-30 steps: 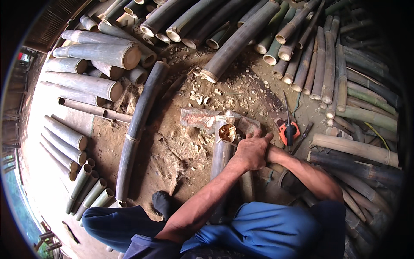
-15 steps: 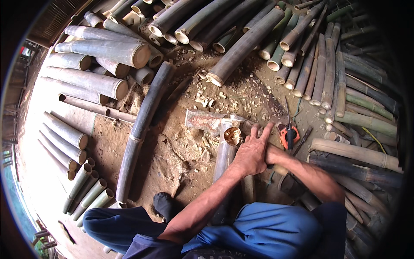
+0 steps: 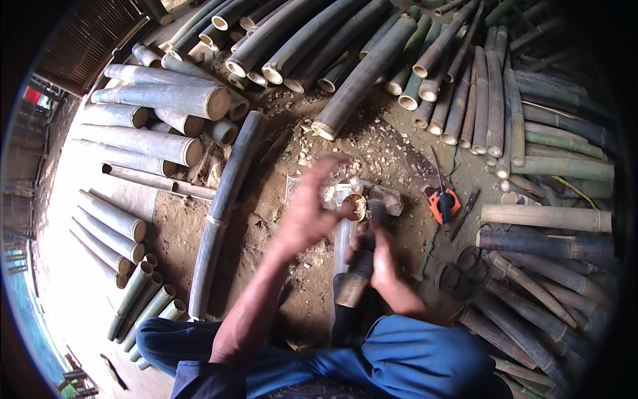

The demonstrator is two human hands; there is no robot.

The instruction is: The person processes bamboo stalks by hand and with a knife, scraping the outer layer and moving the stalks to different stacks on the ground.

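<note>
My left hand (image 3: 302, 216), blurred, is raised with its fingers apart over the wood chips; its thumb points at the hollow end of a bamboo tube (image 3: 342, 241) lying lengthwise before my legs. Pale shavings show inside the tube's round opening (image 3: 358, 207). My right hand (image 3: 384, 261) is closed round a tool (image 3: 360, 265) with a dark handle and a tan butt end, just right of the tube. Its upper part is blurred, so I cannot tell the kind of tool. A crosswise bamboo piece (image 3: 387, 199) lies behind the opening.
An orange and black object (image 3: 444, 205) with a thin blade lies at the right, beside a dark slim tool (image 3: 465, 213). One long bamboo pole (image 3: 229, 199) lies to the left. Bamboo stacks (image 3: 159, 100) surround the floor, which carries many chips (image 3: 372, 149).
My hands, crossed together at the right of the tube before, are now apart. The left has swung left and risen; the right has come nearer my legs, with the tool now visible.
</note>
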